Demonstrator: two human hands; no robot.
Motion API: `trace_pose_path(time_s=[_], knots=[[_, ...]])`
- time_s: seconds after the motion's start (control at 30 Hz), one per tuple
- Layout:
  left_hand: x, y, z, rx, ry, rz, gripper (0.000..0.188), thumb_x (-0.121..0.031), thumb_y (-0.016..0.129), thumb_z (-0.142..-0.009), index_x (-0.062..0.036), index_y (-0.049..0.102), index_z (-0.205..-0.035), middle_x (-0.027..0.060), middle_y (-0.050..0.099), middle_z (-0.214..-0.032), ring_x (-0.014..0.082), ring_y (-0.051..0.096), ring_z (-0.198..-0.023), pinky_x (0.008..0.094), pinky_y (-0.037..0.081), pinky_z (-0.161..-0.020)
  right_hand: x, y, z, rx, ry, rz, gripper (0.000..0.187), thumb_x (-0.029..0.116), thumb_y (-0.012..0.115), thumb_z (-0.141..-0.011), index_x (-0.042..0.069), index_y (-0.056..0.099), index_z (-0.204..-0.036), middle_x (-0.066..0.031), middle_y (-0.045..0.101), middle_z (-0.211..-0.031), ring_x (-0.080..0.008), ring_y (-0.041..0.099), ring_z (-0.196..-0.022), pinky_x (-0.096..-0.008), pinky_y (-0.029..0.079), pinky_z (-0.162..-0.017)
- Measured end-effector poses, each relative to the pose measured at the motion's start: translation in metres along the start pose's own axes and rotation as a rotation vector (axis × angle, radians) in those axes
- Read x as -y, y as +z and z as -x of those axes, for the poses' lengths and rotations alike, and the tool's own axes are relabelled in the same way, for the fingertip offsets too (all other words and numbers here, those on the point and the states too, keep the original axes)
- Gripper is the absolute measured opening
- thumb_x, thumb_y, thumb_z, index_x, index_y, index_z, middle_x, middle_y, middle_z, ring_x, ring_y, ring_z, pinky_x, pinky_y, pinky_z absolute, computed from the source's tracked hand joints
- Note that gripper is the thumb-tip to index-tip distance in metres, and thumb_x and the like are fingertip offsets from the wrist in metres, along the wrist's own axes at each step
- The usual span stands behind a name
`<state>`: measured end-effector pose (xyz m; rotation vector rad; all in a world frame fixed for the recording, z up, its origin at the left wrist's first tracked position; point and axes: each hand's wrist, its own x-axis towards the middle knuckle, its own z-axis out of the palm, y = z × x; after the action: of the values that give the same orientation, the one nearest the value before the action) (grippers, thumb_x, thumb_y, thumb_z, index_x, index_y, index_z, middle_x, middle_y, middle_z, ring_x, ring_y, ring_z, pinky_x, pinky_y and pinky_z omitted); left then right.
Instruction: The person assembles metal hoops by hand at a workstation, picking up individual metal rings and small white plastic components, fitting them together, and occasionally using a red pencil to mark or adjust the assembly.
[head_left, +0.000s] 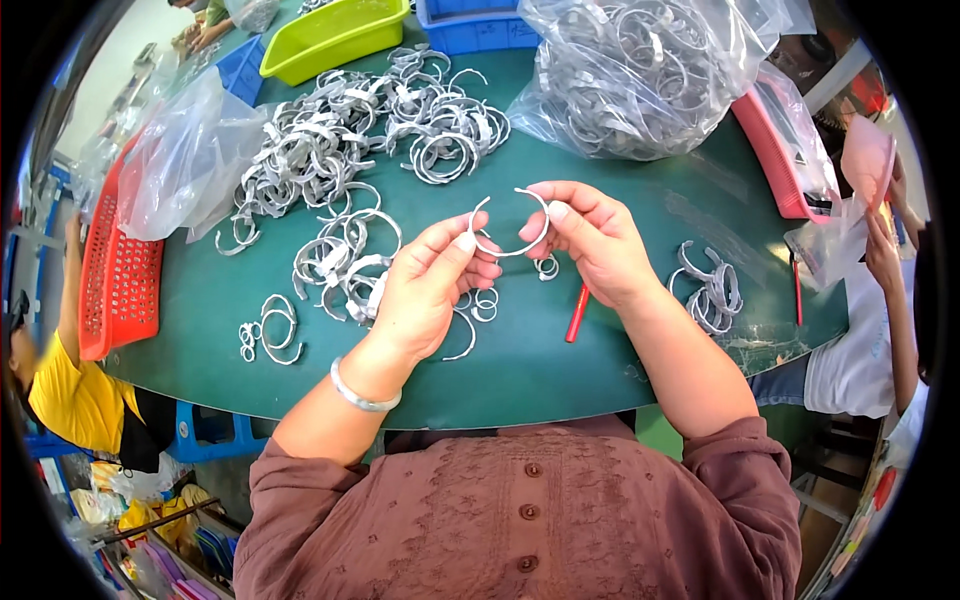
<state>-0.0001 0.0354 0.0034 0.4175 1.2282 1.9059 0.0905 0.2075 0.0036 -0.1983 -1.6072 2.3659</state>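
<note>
Between my two hands, above the green table, is a silvery open cuff bangle (510, 253) with its gap facing away from me. My left hand (428, 278) pinches its left side between thumb and fingers. On the opposite side, my right hand (597, 240) grips the bangle the same way. Beneath my hands lie a few small rings (485, 305) and a red pen-like stick (577, 313). Close to my left hand is a loose cluster of bangles (345, 260), and a larger heap of bangles (325, 135) spreads behind it.
A clear bag of bangles (640, 85) stands at the far right. Baskets, red (120, 270), yellow-green (335, 45) and pink (775, 150), line the green table (620, 380). More bangles (712, 292) lie right. People sit at both sides.
</note>
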Motion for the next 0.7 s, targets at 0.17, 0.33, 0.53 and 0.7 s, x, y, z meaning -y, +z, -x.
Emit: trace_pose_path(time_s=[0.17, 0.33, 0.53, 0.7], knots=[[0.0013, -0.0017, 0.0011, -0.032, -0.015, 0.009, 0.026, -0.014, 0.047, -0.089, -0.0024, 0.051, -0.112, 0.0049, 0.058, -0.088, 0.0127, 0.056, -0.075, 0.0274, 0.047, -0.071, 0.0002, 0.0006, -0.0002, 0.036, 0.015, -0.009, 0.024, 0.013, 0.049, -0.088, 0.001, 0.054, -0.108, -0.0060, 0.061, -0.083, -0.0116, 0.056, -0.070, -0.0239, 0.047, -0.066], [0.0022, -0.0001, 0.0011, -0.035, -0.017, 0.010, 0.028, -0.014, 0.046, -0.089, -0.0028, 0.049, -0.114, 0.0050, 0.058, -0.089, 0.0131, 0.056, -0.076, 0.0275, 0.047, -0.072, 0.0008, 0.0013, 0.0011, 0.066, -0.024, 0.024, 0.025, 0.012, 0.049, -0.088, 0.002, 0.054, -0.110, -0.0048, 0.061, -0.086, -0.0100, 0.056, -0.069, -0.0230, 0.046, -0.066], [0.0024, 0.0002, 0.0016, -0.004, 0.064, 0.022, 0.032, -0.011, 0.044, -0.090, -0.0040, 0.044, -0.121, 0.0075, 0.055, -0.100, 0.0148, 0.056, -0.084, 0.0281, 0.047, -0.077, 0.0020, 0.0011, 0.0018, 0.084, -0.018, 0.054, 0.025, 0.013, 0.049, -0.088, 0.001, 0.053, -0.109, -0.0085, 0.061, -0.089, -0.0150, 0.058, -0.075, -0.0264, 0.048, -0.069], [0.0047, -0.0002, 0.0021, 0.042, 0.168, 0.032, 0.036, -0.008, 0.042, -0.090, -0.0054, 0.039, -0.126, 0.0099, 0.050, -0.111, 0.0162, 0.054, -0.094, 0.0290, 0.045, -0.082, 0.0008, 0.0001, 0.0013, 0.121, -0.029, 0.033, 0.019, 0.012, 0.050, -0.087, -0.001, 0.056, -0.100, -0.0094, 0.058, -0.093, -0.0164, 0.058, -0.079, -0.0275, 0.047, -0.072]])
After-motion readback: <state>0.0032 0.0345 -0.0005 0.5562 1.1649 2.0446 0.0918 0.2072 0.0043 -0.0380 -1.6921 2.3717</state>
